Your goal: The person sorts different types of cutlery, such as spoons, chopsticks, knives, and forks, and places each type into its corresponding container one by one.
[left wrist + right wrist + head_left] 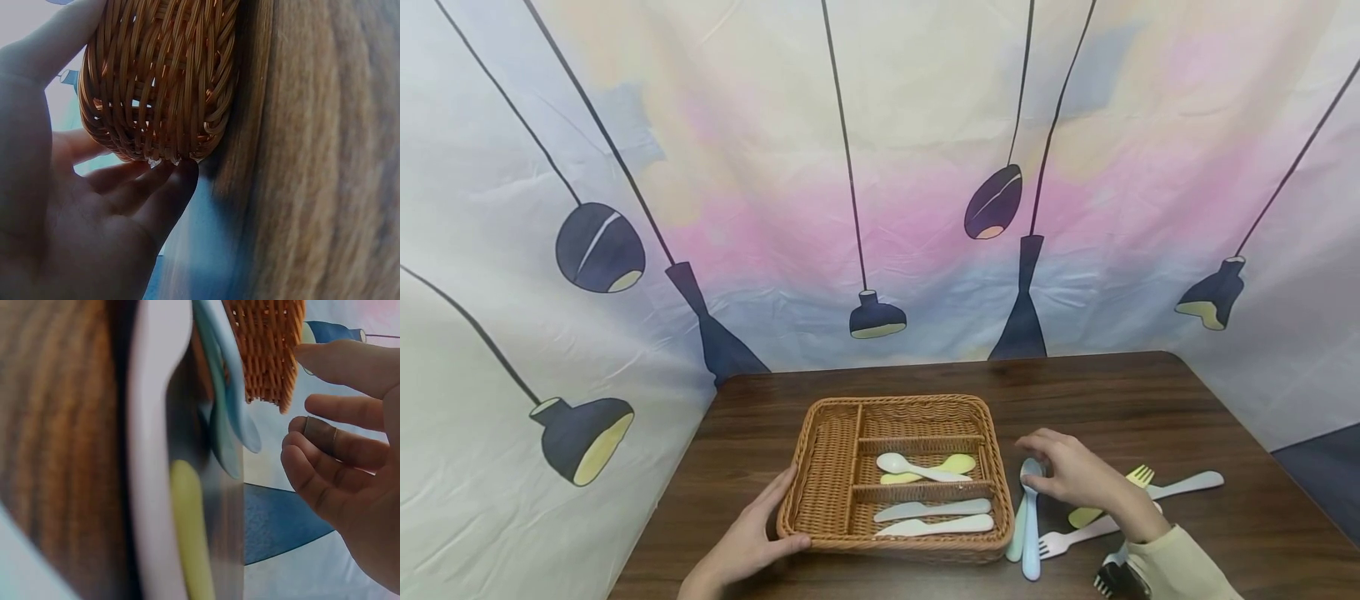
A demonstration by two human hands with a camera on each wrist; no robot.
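You have one wicker basket, two spoons and two knives inside, two spoons beside it.

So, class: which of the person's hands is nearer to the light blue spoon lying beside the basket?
Right. The right hand hovers over the bowl of the light blue spoon, fingertips at it. The left hand rests on the wicker basket at its opposite corner.

- Head view looks forward and down over the table.
- Both wrist views sit very close, sharing the wicker basket (rim corners only).
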